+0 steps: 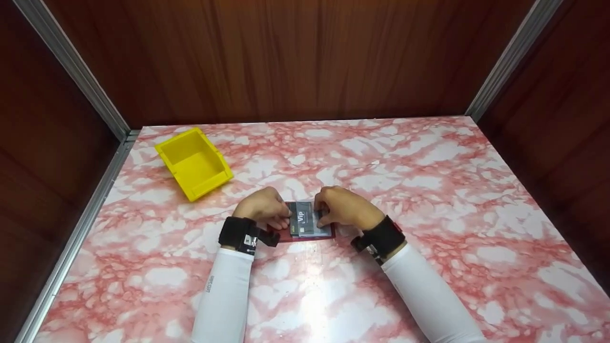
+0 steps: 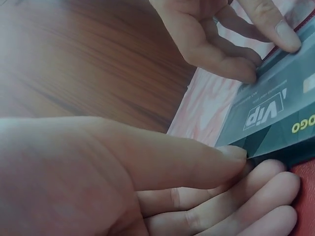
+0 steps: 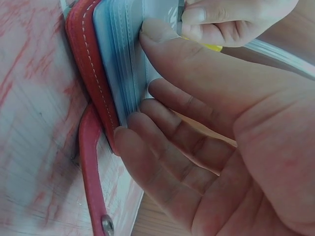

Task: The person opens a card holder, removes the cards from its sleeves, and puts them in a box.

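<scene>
one vip card (image 1: 301,220) between the left hand (image 1: 262,208) and the right hand (image 1: 348,207)

the left hand pinches the card's edge with thumb and fingers; the right hand pinches the clear sleeves (image 3: 120,54) at the opposite end. below them the red cover (image 1: 286,235) lies on the bench (image 1: 476,214), and its strap (image 3: 91,167) comes out beside the right hand's fingers. i cannot tell how deep the card sits in a sleeve.

in my judgement, a slanted push or pull by the left hand could make the card catch on a sleeve and bend it. if the right thumb presses unevenly, several sleeves may slide together.

between the hands the room is narrow. rightward of the right hand it is wide. the yellow bin (image 1: 209,185) stands beyond the left hand, so its rim could be bumped there.
</scene>
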